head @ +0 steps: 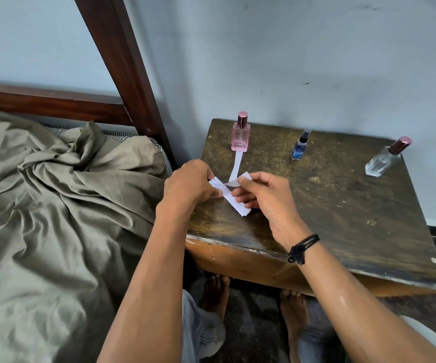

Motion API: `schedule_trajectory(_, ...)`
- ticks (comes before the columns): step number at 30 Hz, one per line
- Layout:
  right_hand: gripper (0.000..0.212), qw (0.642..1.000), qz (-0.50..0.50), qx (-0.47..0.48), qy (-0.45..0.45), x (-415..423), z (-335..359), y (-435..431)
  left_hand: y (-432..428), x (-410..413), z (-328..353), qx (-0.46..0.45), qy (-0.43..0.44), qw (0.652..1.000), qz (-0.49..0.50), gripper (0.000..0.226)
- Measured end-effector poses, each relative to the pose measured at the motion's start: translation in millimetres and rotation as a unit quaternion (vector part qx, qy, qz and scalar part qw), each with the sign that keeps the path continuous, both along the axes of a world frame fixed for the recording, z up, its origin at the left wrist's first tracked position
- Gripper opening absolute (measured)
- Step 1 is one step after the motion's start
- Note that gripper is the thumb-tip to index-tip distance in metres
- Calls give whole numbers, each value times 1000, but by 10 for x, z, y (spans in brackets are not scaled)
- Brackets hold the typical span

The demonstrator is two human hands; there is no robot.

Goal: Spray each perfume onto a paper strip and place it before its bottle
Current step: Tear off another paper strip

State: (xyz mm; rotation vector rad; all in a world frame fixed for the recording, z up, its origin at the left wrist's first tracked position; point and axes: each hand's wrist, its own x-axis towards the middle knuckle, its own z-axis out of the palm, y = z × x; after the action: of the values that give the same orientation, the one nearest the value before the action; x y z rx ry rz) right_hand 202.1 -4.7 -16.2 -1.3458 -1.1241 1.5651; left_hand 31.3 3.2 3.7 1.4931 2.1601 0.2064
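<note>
Three perfume bottles stand along the back of a worn wooden table (342,210): a pink one (240,133) at the left, a small blue one (300,145) in the middle, a clear one with a dark pink cap (385,158) at the right. A white paper strip (236,163) lies in front of the pink bottle. My left hand (190,183) pinches one end of a printed paper strip (234,200) low over the table's left side. My right hand (261,195) pinches another white strip (238,180) that crosses over the printed one.
A bed with a rumpled olive sheet (54,192) lies left of the table, with a dark wooden bedpost (122,61) rising behind. The pale wall (316,61) stands right behind the bottles. My bare feet (217,292) are under the table's front edge.
</note>
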Motion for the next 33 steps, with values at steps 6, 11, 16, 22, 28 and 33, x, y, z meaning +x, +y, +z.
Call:
schedule_trajectory(6, 11, 997, -2, -59, 41, -19, 30, 13, -9, 49, -4, 26, -12, 999, 16, 48)
schedule_trajectory(11, 5, 990, -18, -111, 86, -6, 21, 44, 4, 86, -9, 32, -18, 999, 8, 33)
schedule_trajectory(16, 8, 985, -15, -124, 116, 9, 38, 45, 16, 99, -35, 44, -23, 999, 3, 22)
schedule_trajectory(22, 17, 984, 2, -127, 124, 16, 42, 49, 9, 101, -27, 52, -31, 998, -16, 35)
schedule_trajectory(28, 15, 981, 3, -132, 144, 33, 43, 61, 33, -4, 12, 1, -119, 991, -56, 44)
schedule_trajectory(33, 8, 978, 5, -139, 157, 22, 56, 60, -10, -51, 97, -60, -223, 967, -107, 54)
